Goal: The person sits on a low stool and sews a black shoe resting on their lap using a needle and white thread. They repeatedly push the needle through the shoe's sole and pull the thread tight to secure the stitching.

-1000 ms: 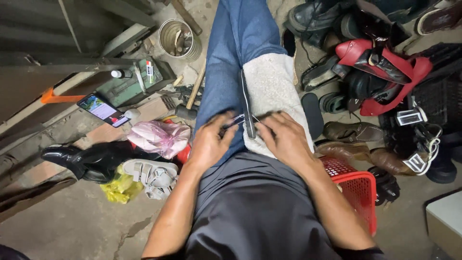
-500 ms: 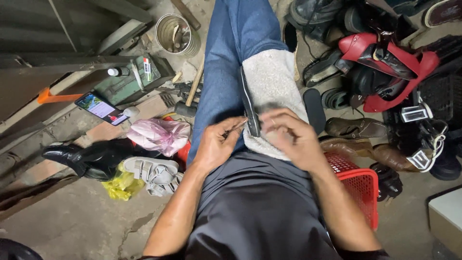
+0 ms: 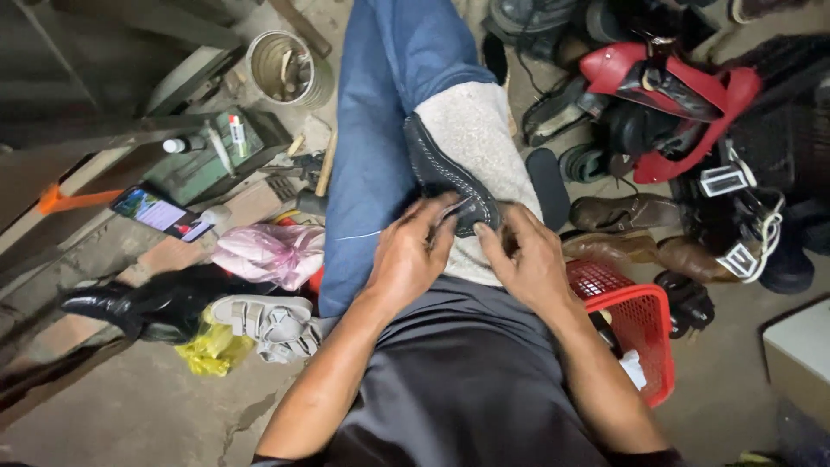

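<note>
1. Stitching: left hand (image 3: 406, 259) and right hand (image 3: 523, 259) pinch the dark shoe (image 3: 450, 186) on the lap, at 12 o'clock from both.
2. Next, judging by the slack thread (image 3: 354, 235) at 9 o'clock: pull it taut.

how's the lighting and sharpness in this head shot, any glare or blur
Head view: dim, uneven light; the upper left corner falls into dark shadow. The phone screen glows bright. Both the left hand and right hand on the dark shoe look sharp; edges bend slightly.
</note>
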